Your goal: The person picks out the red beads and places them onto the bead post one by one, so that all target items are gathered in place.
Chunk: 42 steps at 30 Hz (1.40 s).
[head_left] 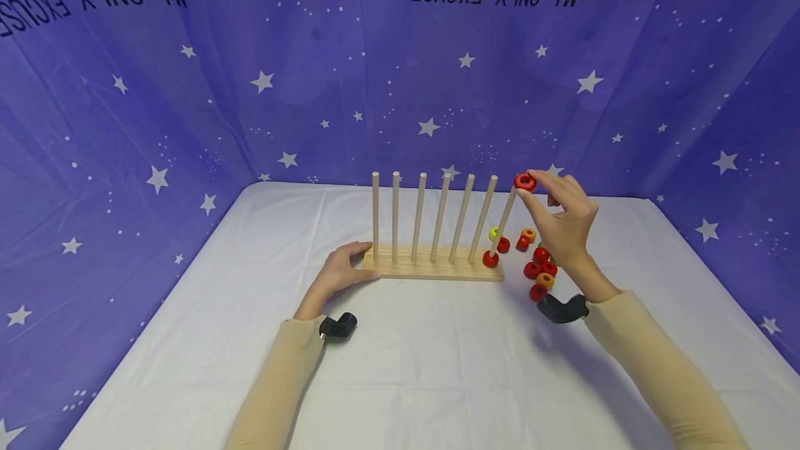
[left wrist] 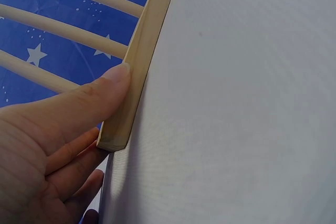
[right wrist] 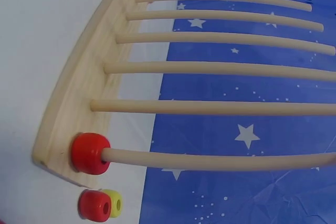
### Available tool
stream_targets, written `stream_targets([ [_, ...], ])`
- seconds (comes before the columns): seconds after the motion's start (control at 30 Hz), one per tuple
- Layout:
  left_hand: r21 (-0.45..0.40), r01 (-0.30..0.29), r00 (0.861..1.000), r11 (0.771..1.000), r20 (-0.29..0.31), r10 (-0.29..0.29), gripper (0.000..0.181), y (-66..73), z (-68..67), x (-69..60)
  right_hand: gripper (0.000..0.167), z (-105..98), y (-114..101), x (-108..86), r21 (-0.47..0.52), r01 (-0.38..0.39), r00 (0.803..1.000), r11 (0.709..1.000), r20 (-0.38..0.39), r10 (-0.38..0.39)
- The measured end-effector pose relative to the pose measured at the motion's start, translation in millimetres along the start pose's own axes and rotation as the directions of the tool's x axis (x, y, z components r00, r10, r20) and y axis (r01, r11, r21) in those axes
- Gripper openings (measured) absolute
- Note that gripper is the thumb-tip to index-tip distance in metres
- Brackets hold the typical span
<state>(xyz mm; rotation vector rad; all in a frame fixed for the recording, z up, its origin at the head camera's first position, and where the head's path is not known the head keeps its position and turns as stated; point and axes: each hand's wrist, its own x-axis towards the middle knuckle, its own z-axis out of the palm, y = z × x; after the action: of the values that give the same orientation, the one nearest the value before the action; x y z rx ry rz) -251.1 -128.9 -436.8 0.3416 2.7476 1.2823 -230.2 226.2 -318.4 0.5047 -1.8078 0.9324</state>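
A wooden base [head_left: 431, 271] with several upright pegs stands on the table. My left hand [head_left: 340, 271] grips its left end; in the left wrist view the thumb [left wrist: 113, 85] presses on the wood with fingers behind it. At the top of the rightmost peg [head_left: 503, 222], my right hand [head_left: 567, 221] pinches a red bead [head_left: 525, 182] between thumb and finger. Whether the peg's tip is inside the bead's hole I cannot tell. Another red bead [right wrist: 90, 153] sits at the foot of that same peg. The right hand is outside the right wrist view.
Loose red beads [head_left: 532, 270], orange beads [head_left: 545, 281] and a yellow-green bead [head_left: 495, 233] lie to the right of and behind the base's right end. A white cloth [head_left: 400, 367] covers the table. A purple starred curtain [head_left: 375, 89] hangs behind and at both sides.
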Motion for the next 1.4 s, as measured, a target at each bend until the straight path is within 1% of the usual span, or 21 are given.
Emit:
stream_targets([
  [0.13,-0.006,0.004,1.0,1.0,0.002,-0.004,0.069,-0.5,0.3,-0.2,0.038,4,1,3.0,0.008,-0.037,0.999,0.999,-0.015,0.037],
  [0.33,-0.005,0.003,1.0,1.0,0.004,-0.003,0.069,-1.7,1.3,-0.5,0.035,8,1,6.6,0.016,-0.065,0.997,0.998,-0.04,0.066],
  [0.4,-0.004,0.002,1.0,1.0,0.004,-0.001,0.07,-1.9,1.6,-0.6,0.033,8,3,6.6,0.012,-0.09,0.995,0.996,-0.031,0.09],
  [0.47,-0.004,0.001,1.0,1.0,0.003,-0.001,0.07,-1.5,1.4,-1.0,0.032,8,0,7.2,0.006,-0.13,0.991,0.991,-0.021,0.131],
  [0.57,-0.002,-0.003,1.0,1.0,0.002,0.003,0.07,-1.0,1.3,-1.5,0.031,8,-9,9.7,0.013,-0.193,0.981,0.981,-0.012,0.193],
  [0.63,-0.003,-0.003,1.0,1.0,0.003,0.003,0.07,-0.9,1.5,-1.9,0.029,8,-18,11.7,0.025,-0.221,0.975,0.975,-0.013,0.222],
  [0.77,0.001,-0.001,1.0,1.0,0.005,0.001,0.07,-1.2,2.3,-2.6,0.028,6,-29,14.1,0.056,-0.249,0.968,0.967,0.007,0.249],
  [0.97,0.009,0.001,1.0,1.0,0.01,-0.001,0.07,-1.1,3.1,-3.3,0.027,7,-28,13.1,0.101,-0.29,0.957,0.952,0.034,0.288],
  [1.23,0.022,0.007,1.0,1.0,0.002,-0.007,0.07,0.2,0.7,-1.0,0.027,6,-26,12.7,0.106,-0.337,0.941,0.936,0.073,0.33],
  [1.4,0.021,0.008,1.0,1.0,0.007,-0.008,0.071,-0.1,0.4,0.3,0.027,6,-22,10.9,0.129,-0.37,0.928,0.92,0.099,0.359],
])
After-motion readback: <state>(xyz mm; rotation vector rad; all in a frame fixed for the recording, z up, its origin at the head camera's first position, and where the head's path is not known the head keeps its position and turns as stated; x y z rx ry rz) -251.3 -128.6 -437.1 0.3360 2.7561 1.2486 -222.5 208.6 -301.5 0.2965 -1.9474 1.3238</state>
